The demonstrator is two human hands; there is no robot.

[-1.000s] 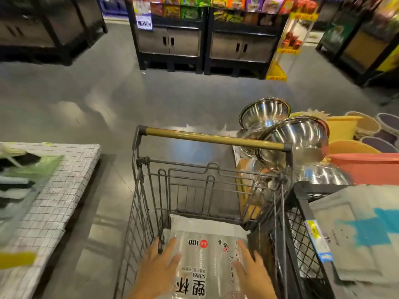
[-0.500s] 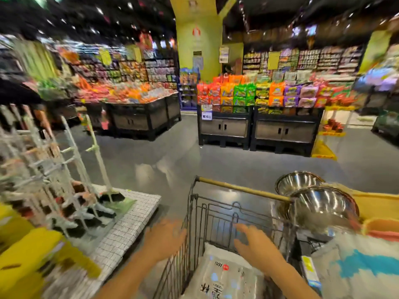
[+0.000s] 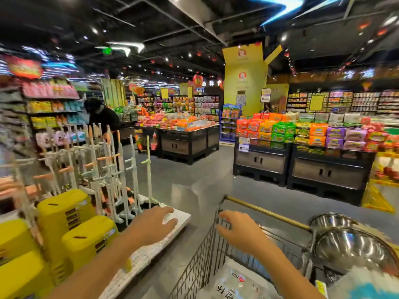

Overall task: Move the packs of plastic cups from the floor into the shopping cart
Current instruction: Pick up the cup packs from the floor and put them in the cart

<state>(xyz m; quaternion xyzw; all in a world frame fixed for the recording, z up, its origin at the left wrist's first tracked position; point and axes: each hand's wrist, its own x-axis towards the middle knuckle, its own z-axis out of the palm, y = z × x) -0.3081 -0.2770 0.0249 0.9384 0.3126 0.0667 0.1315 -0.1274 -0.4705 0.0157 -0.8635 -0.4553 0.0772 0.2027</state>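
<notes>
Clear, black-printed pack of cups [image 3: 235, 284] lies in the cart [image 3: 201, 261]; left hand [image 3: 151, 227] and right hand [image 3: 243, 231] hover empty, spread.

Open grey floor [image 3: 200, 182] ran through frame centre, from the cart handle [image 3: 267, 214] up to the black display stands [image 3: 302, 167] at right centre. The shopping cart [image 3: 205, 257] at lower centre was open at the top. A pack of plastic cups [image 3: 235, 285] lay on its bottom, with free room above it. Stacked steel bowls [image 3: 349, 244] crowded just beside the handle's right end and blocked the lower right. Left of the cart was a narrow floor strip, then a low gridded platform [image 3: 151, 255]. A white pole rack [image 3: 112, 169] and yellow stools [image 3: 71, 223] walled off the lower left. The left hand [image 3: 151, 225] was in free air over the platform edge. The right hand [image 3: 241, 231] was over the basket, near the handle's left end.
</notes>
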